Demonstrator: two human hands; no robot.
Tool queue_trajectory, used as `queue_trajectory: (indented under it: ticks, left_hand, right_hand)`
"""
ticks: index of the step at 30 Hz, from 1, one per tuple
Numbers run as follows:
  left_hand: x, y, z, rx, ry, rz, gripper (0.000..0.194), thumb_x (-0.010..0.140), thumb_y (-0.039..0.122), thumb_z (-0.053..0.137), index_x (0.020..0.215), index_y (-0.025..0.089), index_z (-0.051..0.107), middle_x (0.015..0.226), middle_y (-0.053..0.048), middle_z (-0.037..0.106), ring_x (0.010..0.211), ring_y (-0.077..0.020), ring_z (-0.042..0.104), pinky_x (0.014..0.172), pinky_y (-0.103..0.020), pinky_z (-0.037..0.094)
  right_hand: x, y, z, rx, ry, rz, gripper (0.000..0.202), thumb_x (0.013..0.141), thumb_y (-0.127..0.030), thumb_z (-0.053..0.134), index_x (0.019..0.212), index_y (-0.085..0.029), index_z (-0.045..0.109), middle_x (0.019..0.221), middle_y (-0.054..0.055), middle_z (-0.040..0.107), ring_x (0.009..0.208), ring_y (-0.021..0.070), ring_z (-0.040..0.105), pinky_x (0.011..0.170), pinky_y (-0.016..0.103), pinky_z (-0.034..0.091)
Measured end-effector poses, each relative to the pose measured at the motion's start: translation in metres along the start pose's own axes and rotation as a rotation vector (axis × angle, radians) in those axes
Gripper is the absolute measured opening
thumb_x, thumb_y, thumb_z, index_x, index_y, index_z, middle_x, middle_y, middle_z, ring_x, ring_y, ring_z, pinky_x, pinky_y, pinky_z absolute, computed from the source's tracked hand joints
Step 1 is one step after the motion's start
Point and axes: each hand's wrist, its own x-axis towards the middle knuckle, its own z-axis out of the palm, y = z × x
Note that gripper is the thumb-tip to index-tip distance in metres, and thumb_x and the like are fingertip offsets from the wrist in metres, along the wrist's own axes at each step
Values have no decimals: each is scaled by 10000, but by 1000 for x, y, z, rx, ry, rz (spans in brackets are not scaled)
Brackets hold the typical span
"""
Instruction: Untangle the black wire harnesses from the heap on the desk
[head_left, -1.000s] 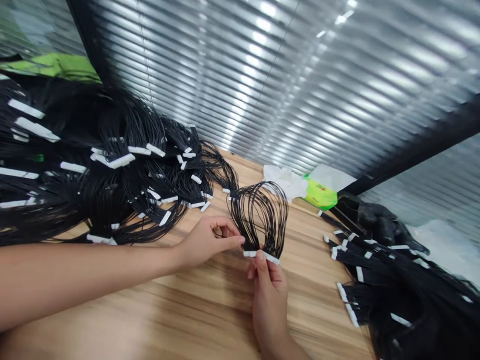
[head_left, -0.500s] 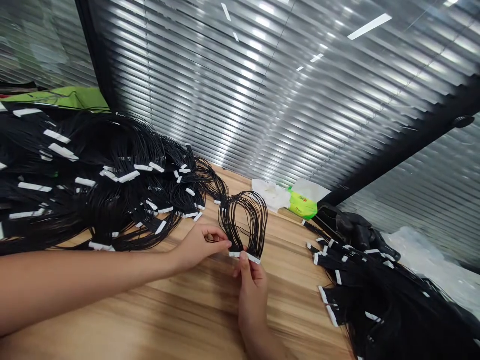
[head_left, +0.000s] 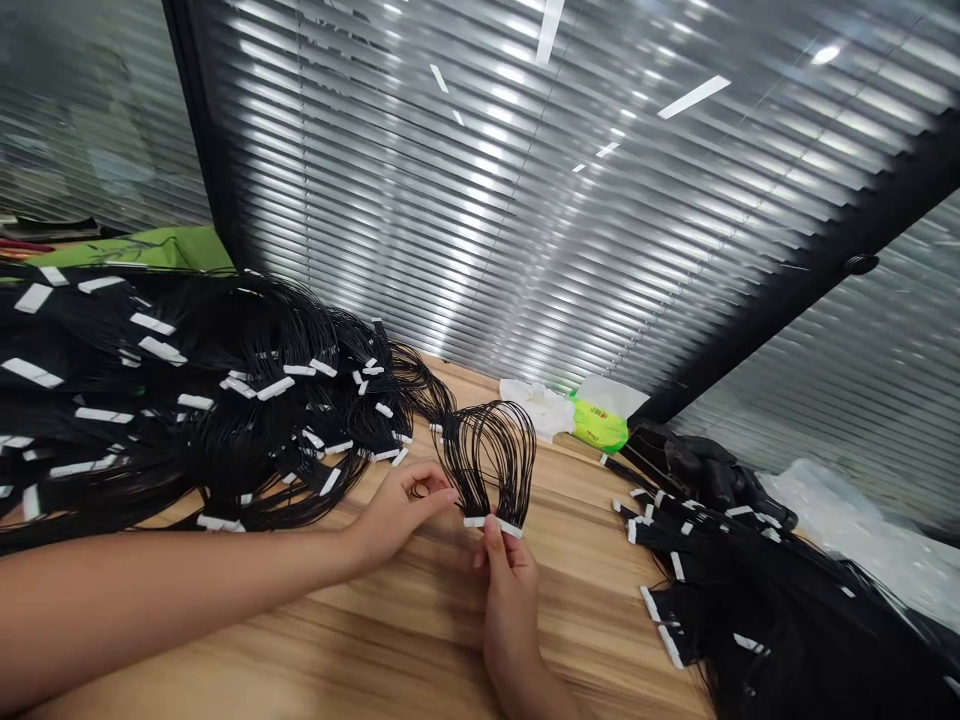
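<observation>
My right hand [head_left: 510, 590] pinches a white connector [head_left: 511, 527] between thumb and fingers. From it a bundle of thin black wires [head_left: 517, 450] rises and bends over in a loop above the table. A second white connector end [head_left: 474, 521] sits just left of my thumb, in line with the first. My left hand [head_left: 401, 510] is closed at the left side of the loop, thumb and forefinger together near the wires. A thin black wire shows in the curl of its fingers; the exact grip is partly hidden.
A large heap of black wire harnesses with white connectors [head_left: 277, 388] covers the left of the wooden table [head_left: 360, 640]. Another pile [head_left: 795, 620] lies at right, beside clear plastic [head_left: 847, 520]. A green tissue pack [head_left: 600, 425] stands at the back, before slatted blinds [head_left: 450, 200].
The camera has tilted up slightly, so the table sits lower in view. My left hand has drawn slightly left from the connector; my right hand keeps its pinch.
</observation>
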Motion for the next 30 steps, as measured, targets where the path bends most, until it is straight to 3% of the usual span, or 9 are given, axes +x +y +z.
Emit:
queue_trajectory:
  ticks: [8, 11, 14, 16, 18, 22, 26, 30]
  left_hand:
    - [6, -1, 2, -221, 39, -57, 228, 771, 371, 566, 687, 162, 535, 704, 13, 517, 770, -145, 505, 760, -244, 415]
    - [9, -7, 4, -268, 41, -109, 269, 764, 399, 546, 648, 160, 505, 636, 9, 498, 677, -144, 497, 650, -247, 423]
    - [12, -16, 4, -295, 57, -147, 247, 785, 368, 525, 922, 164, 551, 668, 21, 521, 592, -120, 468, 573, -230, 407]
    - [12, -24, 4, -309, 73, -133, 489, 778, 290, 541, 1248, 218, 424, 825, 14, 578, 612, -105, 487, 609, -226, 432]
    - [12, -30, 4, -272, 56, -99, 622, 770, 230, 544, 1356, 252, 336, 957, -8, 594, 672, -108, 514, 664, -233, 452]
    - [12, -33, 4, -179, 23, -52, 465, 771, 232, 561, 1233, 198, 518, 1001, -40, 623, 809, -147, 546, 737, -246, 454]
    - [15, -21, 3, -364, 67, -98, 522, 754, 284, 602, 1262, 201, 517, 1201, -68, 614, 972, -187, 573, 767, -258, 463]
    - [18, -13, 1, -496, 55, -188, 421, 726, 314, 633, 1127, 184, 627, 1159, -67, 663, 992, -219, 608, 825, -294, 485]
  right_hand:
    - [5, 5, -2, 74, 19, 17, 484, 633, -646, 710, 658, -190, 551, 513, -69, 425, 527, 108, 339, 548, 257, 295]
    - [3, 4, -3, 78, 7, 8, 495, 624, -657, 708, 671, -188, 556, 509, -69, 431, 526, 108, 341, 553, 259, 297]
    - [-1, 3, -2, 88, -16, -1, 488, 636, -649, 703, 718, -185, 577, 503, -73, 425, 521, 110, 348, 555, 261, 307]
    - [-4, 2, -1, 97, -37, -11, 470, 654, -634, 700, 740, -187, 584, 501, -76, 418, 516, 110, 351, 555, 261, 317]
    - [-7, 2, -1, 99, -56, -33, 457, 666, -625, 697, 740, -188, 586, 500, -78, 407, 513, 109, 353, 557, 260, 325]
    - [-11, 3, -2, 91, -82, -60, 458, 678, -632, 686, 722, -187, 584, 493, -79, 397, 506, 106, 351, 555, 258, 327]
    - [-11, 4, -3, 113, -108, -65, 437, 690, -614, 688, 727, -193, 579, 490, -84, 391, 486, 99, 331, 537, 252, 316]
    - [-11, 2, -3, 131, -124, -56, 434, 698, -602, 689, 646, -201, 532, 489, -83, 382, 487, 96, 333, 524, 246, 315]
